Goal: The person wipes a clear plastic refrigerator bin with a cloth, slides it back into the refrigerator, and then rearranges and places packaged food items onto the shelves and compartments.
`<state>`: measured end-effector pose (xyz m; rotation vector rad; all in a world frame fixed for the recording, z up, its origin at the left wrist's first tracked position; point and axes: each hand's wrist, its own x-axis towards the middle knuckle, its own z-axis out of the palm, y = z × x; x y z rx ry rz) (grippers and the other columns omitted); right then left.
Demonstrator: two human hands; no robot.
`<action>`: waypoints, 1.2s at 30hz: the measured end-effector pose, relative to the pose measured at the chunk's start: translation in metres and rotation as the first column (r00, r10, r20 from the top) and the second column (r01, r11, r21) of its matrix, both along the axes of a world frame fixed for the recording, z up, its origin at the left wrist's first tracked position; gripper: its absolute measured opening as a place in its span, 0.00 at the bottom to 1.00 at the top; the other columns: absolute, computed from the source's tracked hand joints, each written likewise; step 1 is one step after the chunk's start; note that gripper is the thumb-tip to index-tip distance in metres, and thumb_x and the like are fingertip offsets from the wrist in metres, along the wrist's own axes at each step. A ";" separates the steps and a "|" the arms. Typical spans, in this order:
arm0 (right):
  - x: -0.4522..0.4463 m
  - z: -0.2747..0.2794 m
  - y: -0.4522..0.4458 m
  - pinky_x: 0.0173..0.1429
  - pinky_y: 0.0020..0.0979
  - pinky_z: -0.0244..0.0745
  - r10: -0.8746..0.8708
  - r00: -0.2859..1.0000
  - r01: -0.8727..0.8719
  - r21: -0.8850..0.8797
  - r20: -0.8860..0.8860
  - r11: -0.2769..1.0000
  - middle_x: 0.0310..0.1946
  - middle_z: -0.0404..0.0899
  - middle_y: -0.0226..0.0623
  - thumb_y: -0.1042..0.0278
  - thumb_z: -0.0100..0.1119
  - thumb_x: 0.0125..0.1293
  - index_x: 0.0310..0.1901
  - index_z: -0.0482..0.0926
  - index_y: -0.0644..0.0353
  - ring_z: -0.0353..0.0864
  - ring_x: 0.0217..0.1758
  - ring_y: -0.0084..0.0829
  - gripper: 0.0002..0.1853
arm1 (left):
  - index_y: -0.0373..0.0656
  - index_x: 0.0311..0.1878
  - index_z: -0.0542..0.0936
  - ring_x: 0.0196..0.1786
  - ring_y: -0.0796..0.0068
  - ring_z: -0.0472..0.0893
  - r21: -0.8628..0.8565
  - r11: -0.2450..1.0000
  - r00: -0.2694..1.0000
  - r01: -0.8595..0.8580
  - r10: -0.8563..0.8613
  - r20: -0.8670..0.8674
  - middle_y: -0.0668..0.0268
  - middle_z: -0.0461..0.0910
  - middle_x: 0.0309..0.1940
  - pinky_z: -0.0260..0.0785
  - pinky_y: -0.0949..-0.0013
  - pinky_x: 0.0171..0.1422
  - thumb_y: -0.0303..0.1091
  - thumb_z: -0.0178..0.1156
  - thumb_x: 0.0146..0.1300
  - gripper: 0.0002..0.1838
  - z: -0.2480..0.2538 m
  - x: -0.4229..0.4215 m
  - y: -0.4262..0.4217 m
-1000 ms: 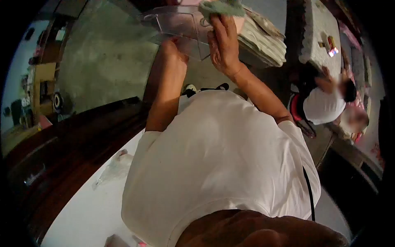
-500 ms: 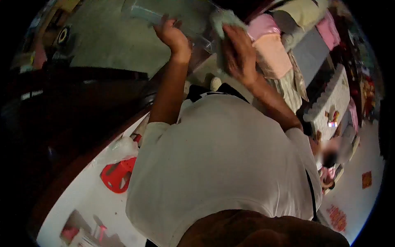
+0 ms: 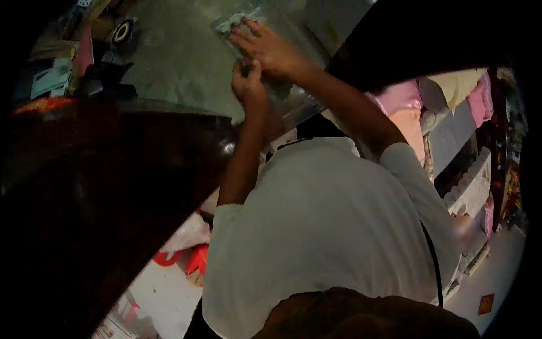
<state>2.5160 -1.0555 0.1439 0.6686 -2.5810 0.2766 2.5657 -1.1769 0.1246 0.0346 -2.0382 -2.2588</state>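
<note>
Your right hand lies with fingers extended against the pale cloth; whether they clench it, you cannot tell. Just below the cloth, your left hand is curled, its hold unclear. Left of the cloth sits a round, black-rimmed thing; well right, pink fabric.

Head-worn camera, looking forward and down

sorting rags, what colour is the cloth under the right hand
Pale greyish-green cloth, head view.
</note>
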 end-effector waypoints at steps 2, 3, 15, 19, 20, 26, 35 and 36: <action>-0.043 -0.012 -0.005 0.84 0.52 0.53 0.060 0.997 -0.058 -0.047 0.042 0.997 0.78 0.64 0.43 0.66 0.62 0.65 0.75 0.67 0.60 0.56 0.82 0.55 0.35 | 0.30 0.64 0.77 0.56 0.65 0.80 0.097 0.995 0.999 0.028 -0.030 0.019 0.55 0.82 0.56 0.72 0.64 0.62 0.33 0.61 0.73 0.21 -0.001 -0.041 -0.006; -0.067 -0.018 -0.006 0.84 0.52 0.53 0.124 0.989 -0.116 -0.096 0.080 0.989 0.78 0.62 0.46 0.67 0.60 0.68 0.76 0.65 0.62 0.56 0.82 0.58 0.35 | 0.29 0.68 0.74 0.59 0.65 0.80 0.191 0.980 0.997 0.054 -0.062 0.036 0.54 0.81 0.59 0.71 0.64 0.64 0.32 0.62 0.72 0.25 0.002 -0.069 -0.008; -0.363 -0.031 0.087 0.83 0.44 0.57 0.027 0.929 0.037 -0.164 0.369 0.986 0.81 0.57 0.48 0.71 0.58 0.64 0.79 0.59 0.66 0.59 0.81 0.54 0.40 | 0.30 0.74 0.67 0.55 0.67 0.77 0.088 0.994 0.998 -0.065 0.066 -0.008 0.59 0.78 0.51 0.68 0.67 0.65 0.27 0.62 0.70 0.31 0.011 -0.483 0.043; -0.470 -0.004 0.098 0.83 0.44 0.58 -0.070 0.946 0.166 -0.287 0.315 0.943 0.83 0.54 0.48 0.72 0.56 0.66 0.79 0.58 0.65 0.59 0.81 0.53 0.39 | 0.29 0.73 0.67 0.54 0.68 0.76 0.028 0.989 0.989 -0.147 0.147 0.007 0.59 0.78 0.51 0.70 0.67 0.62 0.28 0.64 0.70 0.31 0.036 -0.556 0.077; -0.502 -0.006 0.098 0.82 0.45 0.59 -0.073 0.957 0.151 -0.269 0.279 0.951 0.83 0.54 0.47 0.71 0.57 0.66 0.80 0.58 0.63 0.58 0.81 0.54 0.39 | 0.29 0.73 0.67 0.54 0.68 0.76 0.035 0.989 0.989 -0.145 0.145 -0.003 0.59 0.78 0.51 0.70 0.67 0.62 0.28 0.64 0.70 0.31 0.041 -0.577 0.081; -0.680 0.014 0.104 0.81 0.48 0.60 -0.019 0.999 0.030 -0.388 0.030 0.921 0.80 0.59 0.45 0.70 0.62 0.63 0.77 0.62 0.62 0.58 0.81 0.53 0.39 | 0.27 0.69 0.70 0.55 0.68 0.77 -0.117 0.986 0.988 0.117 -0.127 -0.083 0.55 0.79 0.56 0.72 0.65 0.60 0.31 0.67 0.69 0.30 0.038 -0.715 0.091; -0.874 0.019 0.144 0.67 0.44 0.73 -0.187 0.967 0.222 -0.203 0.175 0.954 0.67 0.71 0.47 0.74 0.65 0.60 0.70 0.71 0.63 0.72 0.68 0.52 0.34 | 0.23 0.72 0.67 0.60 0.62 0.78 -0.076 0.971 0.974 0.226 -0.226 0.007 0.51 0.78 0.60 0.70 0.63 0.66 0.36 0.75 0.63 0.41 0.027 -1.025 0.136; -0.887 0.022 0.148 0.63 0.43 0.75 -0.162 0.967 0.210 -0.254 0.196 0.944 0.64 0.72 0.48 0.74 0.64 0.60 0.67 0.73 0.63 0.74 0.62 0.51 0.31 | 0.23 0.72 0.67 0.60 0.61 0.78 -0.062 0.974 0.976 0.219 -0.219 -0.001 0.50 0.78 0.61 0.70 0.62 0.66 0.36 0.75 0.63 0.41 0.032 -1.057 0.145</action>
